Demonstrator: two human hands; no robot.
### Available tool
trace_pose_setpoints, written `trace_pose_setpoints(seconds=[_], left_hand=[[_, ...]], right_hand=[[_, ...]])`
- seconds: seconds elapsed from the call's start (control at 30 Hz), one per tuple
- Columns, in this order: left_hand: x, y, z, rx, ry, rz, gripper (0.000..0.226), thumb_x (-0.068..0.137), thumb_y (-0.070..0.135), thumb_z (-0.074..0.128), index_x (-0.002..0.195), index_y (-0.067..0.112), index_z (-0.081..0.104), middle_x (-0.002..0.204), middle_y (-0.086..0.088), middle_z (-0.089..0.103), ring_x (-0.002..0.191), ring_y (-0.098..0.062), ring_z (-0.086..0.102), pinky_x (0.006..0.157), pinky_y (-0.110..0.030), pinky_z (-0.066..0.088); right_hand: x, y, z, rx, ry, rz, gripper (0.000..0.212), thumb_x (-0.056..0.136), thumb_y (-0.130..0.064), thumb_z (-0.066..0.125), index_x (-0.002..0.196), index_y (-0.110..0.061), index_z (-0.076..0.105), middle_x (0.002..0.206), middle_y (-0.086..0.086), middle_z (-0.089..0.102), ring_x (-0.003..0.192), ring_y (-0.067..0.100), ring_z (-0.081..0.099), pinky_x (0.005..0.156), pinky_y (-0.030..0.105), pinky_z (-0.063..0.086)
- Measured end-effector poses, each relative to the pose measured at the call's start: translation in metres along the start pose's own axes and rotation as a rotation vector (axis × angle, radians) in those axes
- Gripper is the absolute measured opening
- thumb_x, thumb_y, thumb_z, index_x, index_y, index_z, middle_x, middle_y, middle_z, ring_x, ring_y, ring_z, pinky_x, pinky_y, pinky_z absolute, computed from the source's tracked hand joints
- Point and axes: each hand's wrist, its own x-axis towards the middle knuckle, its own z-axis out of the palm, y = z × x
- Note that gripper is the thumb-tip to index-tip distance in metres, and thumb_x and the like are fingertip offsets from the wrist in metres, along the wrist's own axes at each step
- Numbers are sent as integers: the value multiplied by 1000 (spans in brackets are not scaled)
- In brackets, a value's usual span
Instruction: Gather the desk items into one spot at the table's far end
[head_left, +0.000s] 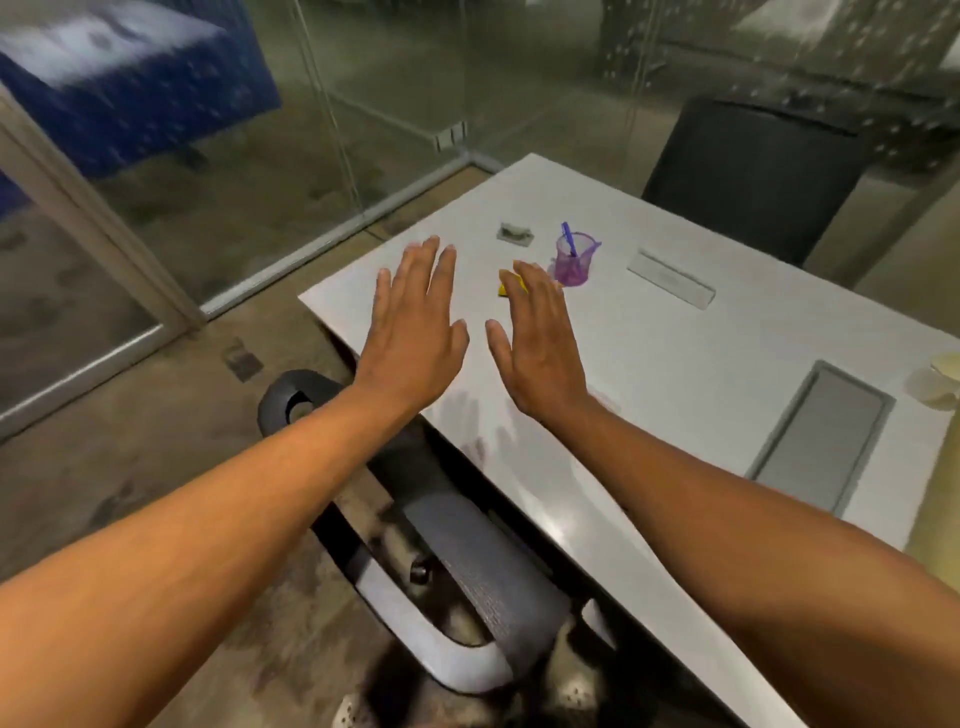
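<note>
The table (649, 364) is seen as smooth, shiny white; the purple cup (573, 262) looks like clear plastic; glass walls (363, 104) are seen far behind.

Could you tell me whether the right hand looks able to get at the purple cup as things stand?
Probably yes. The right hand is open and holds nothing, and the purple cup stands just beyond its fingertips, with nothing showing between them.

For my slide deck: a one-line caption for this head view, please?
Both open hands, left and right, hover over white table near purple pen cup.
</note>
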Motion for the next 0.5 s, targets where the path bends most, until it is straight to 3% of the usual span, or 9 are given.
trace_pose_setpoints(seconds=[0.17,0.3,0.5], left_hand=[[-28,-91,-54,72,185,13,74,107,29,52,168,9,14,178,-7,6,165,-28,-2,132,-57,2],[-63,-192,-86,63,306,-64,74,107,33,52,167,10,16,178,-7,8,165,-28,-1,132,-57,1],[-134,-335,-135,132,374,-215,77,106,39,51,168,13,14,178,-7,8,165,-27,1,131,-60,4]], right_hand=[[26,-94,22,33,44,-164,57,108,-36,48,158,-13,35,168,9,31,157,27,28,126,54,28],[42,-185,53,75,32,-303,57,109,-33,49,159,-8,35,167,12,32,157,28,28,125,54,27],[75,-339,119,80,-42,-447,72,109,-44,49,163,-3,25,170,17,23,159,32,21,127,51,26]])
